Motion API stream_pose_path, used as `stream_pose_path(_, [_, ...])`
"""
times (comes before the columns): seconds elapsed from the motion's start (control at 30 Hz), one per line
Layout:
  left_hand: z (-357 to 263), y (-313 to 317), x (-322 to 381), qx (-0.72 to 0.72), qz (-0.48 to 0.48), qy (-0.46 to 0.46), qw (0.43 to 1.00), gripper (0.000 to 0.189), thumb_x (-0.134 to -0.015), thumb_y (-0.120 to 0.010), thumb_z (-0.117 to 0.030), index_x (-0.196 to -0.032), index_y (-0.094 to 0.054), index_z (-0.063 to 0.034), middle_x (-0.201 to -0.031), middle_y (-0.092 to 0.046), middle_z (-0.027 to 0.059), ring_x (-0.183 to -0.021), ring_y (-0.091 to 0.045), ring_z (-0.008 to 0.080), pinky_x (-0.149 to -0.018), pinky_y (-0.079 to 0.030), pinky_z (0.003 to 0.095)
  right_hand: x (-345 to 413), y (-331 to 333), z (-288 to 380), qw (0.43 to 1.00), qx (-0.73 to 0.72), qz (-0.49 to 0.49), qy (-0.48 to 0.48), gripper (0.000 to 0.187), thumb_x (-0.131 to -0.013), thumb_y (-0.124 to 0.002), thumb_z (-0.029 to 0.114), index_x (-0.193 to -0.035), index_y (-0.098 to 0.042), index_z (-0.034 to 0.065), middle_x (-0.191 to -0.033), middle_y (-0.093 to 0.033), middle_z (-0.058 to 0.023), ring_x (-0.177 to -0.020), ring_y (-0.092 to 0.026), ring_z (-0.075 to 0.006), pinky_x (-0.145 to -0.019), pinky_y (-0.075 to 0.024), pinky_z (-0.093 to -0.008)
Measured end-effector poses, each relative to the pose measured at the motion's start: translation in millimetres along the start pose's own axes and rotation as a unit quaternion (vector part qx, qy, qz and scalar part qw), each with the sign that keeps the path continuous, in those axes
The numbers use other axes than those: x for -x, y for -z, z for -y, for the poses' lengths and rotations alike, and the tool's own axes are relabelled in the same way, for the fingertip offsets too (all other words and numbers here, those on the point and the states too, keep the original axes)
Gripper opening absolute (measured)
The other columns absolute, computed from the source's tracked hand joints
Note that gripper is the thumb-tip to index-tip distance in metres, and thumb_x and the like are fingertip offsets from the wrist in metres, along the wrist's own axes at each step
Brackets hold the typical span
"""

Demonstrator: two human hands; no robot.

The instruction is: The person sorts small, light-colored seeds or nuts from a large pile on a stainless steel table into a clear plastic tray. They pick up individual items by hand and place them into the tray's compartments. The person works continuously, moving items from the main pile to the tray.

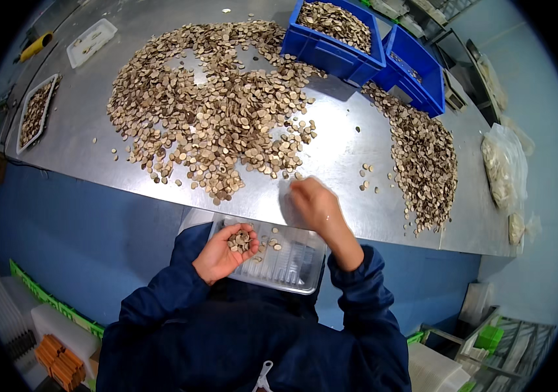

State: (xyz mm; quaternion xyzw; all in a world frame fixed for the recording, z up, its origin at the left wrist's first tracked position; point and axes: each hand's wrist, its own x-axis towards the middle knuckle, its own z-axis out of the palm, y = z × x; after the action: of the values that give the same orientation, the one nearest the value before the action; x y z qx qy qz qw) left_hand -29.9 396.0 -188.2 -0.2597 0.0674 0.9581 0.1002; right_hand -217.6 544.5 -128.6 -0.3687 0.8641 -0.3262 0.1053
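My left hand (225,252) is palm up, its fingers curled around a small heap of dried round slices (239,241). Under it, at my lap, a clear ribbed plastic tray (288,259) holds a few loose slices. My right hand (313,201) is over the near edge of the steel table (342,215), fingers bent and slightly blurred; whether they pinch a slice cannot be told. Just beyond its fingertips lies the near edge of a broad pile of the same pale and brown slices (220,112). A few slices lie apart to its right.
A second pile (426,166) spreads on the right, below two blue plastic crates (337,54), (411,83). White trays (75,56), (21,117) stand at the left. A clear plastic bag (504,166) lies at the right end.
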Motion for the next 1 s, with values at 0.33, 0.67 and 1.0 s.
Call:
stream_pose_path(0.33, [2.9, -0.5, -4.4, -0.007, -0.006, 0.02, 1.0, 0.021, -0.095, -0.044, -0.019, -0.097, -0.057, -0.0026, -0.092, -0.061, 0.0103, -0.088, -0.059, 0.0225, -0.082, -0.05, 0.0348, -25.8, -1.7, -6.4, 0.998, 0.0, 0.048, -0.031, 0.008, -0.08, -0.058, 0.01, -0.085, -0.059, 0.0046, -0.085, -0.055, -0.0152, -0.073, -0.058, -0.0323, -0.068, -0.0481, -0.0373])
stream_pose_path(0.67, [9.2, -4.5, -12.8, 0.012, -0.023, 0.031, 0.999, 0.022, -0.095, -0.043, -0.018, -0.097, -0.057, -0.0007, -0.094, -0.061, 0.0133, -0.09, -0.06, 0.0254, -0.083, -0.05, 0.039, -2.1, 5.9, 46.8, 0.964, -0.134, 0.222, 0.05, 0.015, -0.08, -0.063, 0.008, -0.093, -0.06, 0.0016, -0.086, -0.055, -0.0098, -0.075, -0.059, -0.02, -0.068, -0.0471, -0.0299])
stream_pose_path(1.0, [5.4, -1.4, -10.7, 0.023, 0.002, 0.021, 1.0, 0.023, -0.095, -0.044, -0.019, -0.098, -0.057, -0.0007, -0.093, -0.061, 0.012, -0.089, -0.06, 0.0245, -0.083, -0.05, 0.036, -58.3, -10.9, 2.0, 0.986, 0.102, 0.028, 0.132, 0.015, -0.078, -0.061, 0.008, -0.093, -0.059, 0.0066, -0.087, -0.057, -0.0113, -0.079, -0.059, -0.0316, -0.069, -0.0486, -0.0375])
